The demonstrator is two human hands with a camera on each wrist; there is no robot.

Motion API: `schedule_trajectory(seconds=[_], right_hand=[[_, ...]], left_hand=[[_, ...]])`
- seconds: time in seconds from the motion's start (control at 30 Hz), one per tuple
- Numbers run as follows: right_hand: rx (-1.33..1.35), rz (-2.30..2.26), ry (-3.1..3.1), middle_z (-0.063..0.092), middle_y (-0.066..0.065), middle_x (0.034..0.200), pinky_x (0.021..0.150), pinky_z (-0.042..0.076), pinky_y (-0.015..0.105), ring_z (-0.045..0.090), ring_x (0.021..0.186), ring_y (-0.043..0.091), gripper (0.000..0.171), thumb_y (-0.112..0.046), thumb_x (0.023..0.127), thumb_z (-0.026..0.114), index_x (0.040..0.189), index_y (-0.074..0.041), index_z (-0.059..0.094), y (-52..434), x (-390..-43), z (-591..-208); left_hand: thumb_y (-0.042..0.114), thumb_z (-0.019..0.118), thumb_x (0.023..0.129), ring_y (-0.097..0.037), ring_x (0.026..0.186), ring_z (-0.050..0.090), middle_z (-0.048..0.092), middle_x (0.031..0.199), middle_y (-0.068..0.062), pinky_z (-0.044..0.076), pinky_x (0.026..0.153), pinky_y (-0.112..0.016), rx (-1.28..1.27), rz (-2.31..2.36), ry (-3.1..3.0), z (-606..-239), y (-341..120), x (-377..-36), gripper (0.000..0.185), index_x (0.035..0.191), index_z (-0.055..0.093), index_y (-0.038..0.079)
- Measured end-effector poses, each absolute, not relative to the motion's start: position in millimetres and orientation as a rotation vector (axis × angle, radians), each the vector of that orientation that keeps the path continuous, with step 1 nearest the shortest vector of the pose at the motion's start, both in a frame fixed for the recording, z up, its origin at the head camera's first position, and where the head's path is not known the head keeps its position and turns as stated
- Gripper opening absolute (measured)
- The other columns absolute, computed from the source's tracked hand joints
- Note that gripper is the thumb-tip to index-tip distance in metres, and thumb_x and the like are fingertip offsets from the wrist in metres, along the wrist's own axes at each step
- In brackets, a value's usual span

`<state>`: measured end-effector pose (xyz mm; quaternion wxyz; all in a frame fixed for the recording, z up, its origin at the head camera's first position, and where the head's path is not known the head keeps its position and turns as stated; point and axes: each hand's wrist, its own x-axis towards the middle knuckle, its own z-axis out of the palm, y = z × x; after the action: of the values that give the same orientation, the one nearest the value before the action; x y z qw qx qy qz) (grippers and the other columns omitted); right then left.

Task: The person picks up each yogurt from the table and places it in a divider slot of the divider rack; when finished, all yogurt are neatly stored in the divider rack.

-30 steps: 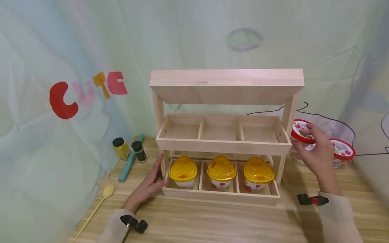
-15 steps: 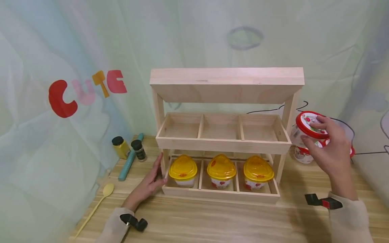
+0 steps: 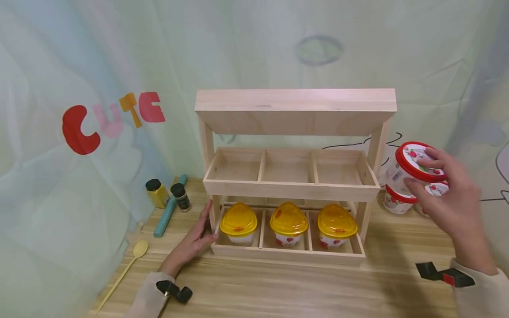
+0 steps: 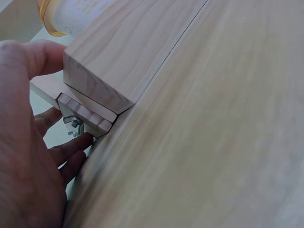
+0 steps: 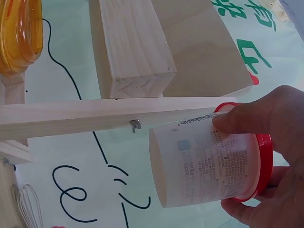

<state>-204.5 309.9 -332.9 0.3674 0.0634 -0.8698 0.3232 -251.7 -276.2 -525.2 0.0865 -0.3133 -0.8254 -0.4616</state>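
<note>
Since a second ago our right hand [image 3: 449, 194] has lifted the red-lidded yogurt tub [image 3: 411, 168] clear of the table, fingers curled round its lid beside the wooden rack [image 3: 294, 191], which our left hand [image 3: 195, 240], fingers relaxed, steadies at its lower left corner.

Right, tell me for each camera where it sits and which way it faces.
Head: looks forward and down at the wooden rack; left hand and right hand show.
Left wrist: low at the rack's bottom corner; fingers show.
Right wrist: beside the rack, facing the red-lidded cup in that hand's grip.
Head and right wrist views share the cup.
</note>
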Motion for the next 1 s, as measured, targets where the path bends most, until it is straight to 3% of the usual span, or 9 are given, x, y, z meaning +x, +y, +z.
schedule_trajectory(seconds=[0.1, 0.17, 0.27, 0.43, 0.47, 0.57, 0.67, 0.8, 1.0], right_hand=[[0.16, 0.81, -2.241, 0.051, 0.01, 0.167, 0.093, 0.028, -0.005, 0.046, 0.151, 0.042, 0.066, 0.001, 0.086, 0.083, 0.147, -0.006, 0.061, 310, -201, -329], [0.158, 0.801, -2.245, 0.051, 0.012, 0.167, 0.093, 0.027, -0.005, 0.046, 0.151, 0.045, 0.065, 0.002, 0.086, 0.083, 0.147, -0.004, 0.06, 309, -199, -327], [0.16, 0.807, -2.244, 0.051, 0.012, 0.167, 0.091, 0.027, -0.006, 0.045, 0.154, 0.04, 0.065, 0.003, 0.085, 0.083, 0.146, -0.003, 0.061, 308, -196, -323], [0.211, 0.837, -2.215, 0.053, 0.009, 0.165, 0.088, 0.031, -0.007, 0.044, 0.152, 0.009, 0.063, 0.006, 0.083, 0.084, 0.142, -0.002, 0.064, 304, -192, -318], [0.222, 0.839, -2.209, 0.054, 0.009, 0.165, 0.088, 0.032, -0.007, 0.043, 0.15, 0.003, 0.063, 0.006, 0.083, 0.085, 0.142, -0.002, 0.064, 302, -191, -317], [0.276, 0.85, -2.178, 0.056, 0.01, 0.162, 0.088, 0.034, -0.007, 0.043, 0.143, -0.009, 0.062, 0.008, 0.081, 0.085, 0.14, -0.001, 0.065, 299, -191, -314], [0.323, 0.854, -2.152, 0.058, 0.01, 0.161, 0.089, 0.035, -0.006, 0.042, 0.14, -0.011, 0.063, 0.01, 0.079, 0.085, 0.138, -0.001, 0.067, 294, -190, -311], [0.377, 0.904, -2.124, 0.059, 0.007, 0.16, 0.09, 0.038, -0.005, 0.045, 0.137, -0.01, 0.063, 0.012, 0.077, 0.085, 0.137, 0.0, 0.067, 286, -191, -307], [0.4, 1.003, -2.117, 0.058, 0.002, 0.16, 0.091, 0.041, -0.003, 0.048, 0.137, -0.004, 0.063, 0.013, 0.079, 0.084, 0.137, -0.001, 0.067, 275, -192, -306]], left_hand=[[0.011, 0.068, 0.099, -0.041, 0.148, 0.051, 0.031, 0.172, -0.032, 0.041, 0.12, -0.032, -0.938, -1.364, -2.447, -534, -280, -257, 0.1, 0.175, 0.003, 0.02], [0.012, 0.069, 0.099, -0.034, 0.149, 0.052, 0.032, 0.173, -0.028, 0.042, 0.119, -0.031, -0.938, -1.345, -2.442, -543, -284, -262, 0.101, 0.175, 0.003, 0.019], [0.012, 0.068, 0.1, -0.03, 0.15, 0.051, 0.027, 0.177, -0.024, 0.045, 0.12, -0.036, -0.98, -1.33, -2.419, -557, -291, -271, 0.099, 0.174, 0.002, 0.019], [0.017, 0.068, 0.102, -0.031, 0.156, 0.045, 0.015, 0.181, -0.019, 0.042, 0.124, -0.039, -0.962, -1.346, -2.459, -560, -293, -273, 0.1, 0.175, 0.0, 0.023], [0.018, 0.068, 0.103, -0.028, 0.156, 0.045, 0.015, 0.182, -0.017, 0.04, 0.124, -0.033, -0.954, -1.335, -2.466, -561, -294, -274, 0.099, 0.175, 0.0, 0.023], [0.017, 0.069, 0.102, -0.029, 0.153, 0.048, 0.02, 0.18, -0.02, 0.043, 0.122, -0.035, -0.961, -1.337, -2.453, -556, -291, -271, 0.1, 0.175, 0.002, 0.023], [0.014, 0.069, 0.1, -0.03, 0.146, 0.054, 0.029, 0.175, -0.026, 0.045, 0.117, -0.033, -0.965, -1.309, -2.433, -553, -289, -269, 0.1, 0.175, 0.003, 0.021], [0.013, 0.068, 0.1, -0.03, 0.144, 0.056, 0.032, 0.173, -0.028, 0.046, 0.116, -0.036, -0.966, -1.32, -2.425, -555, -290, -269, 0.099, 0.174, 0.003, 0.019], [0.018, 0.07, 0.102, -0.017, 0.147, 0.053, 0.034, 0.175, -0.019, 0.041, 0.119, -0.027, -0.942, -1.34, -2.444, -566, -295, -276, 0.099, 0.175, 0.003, 0.021]])
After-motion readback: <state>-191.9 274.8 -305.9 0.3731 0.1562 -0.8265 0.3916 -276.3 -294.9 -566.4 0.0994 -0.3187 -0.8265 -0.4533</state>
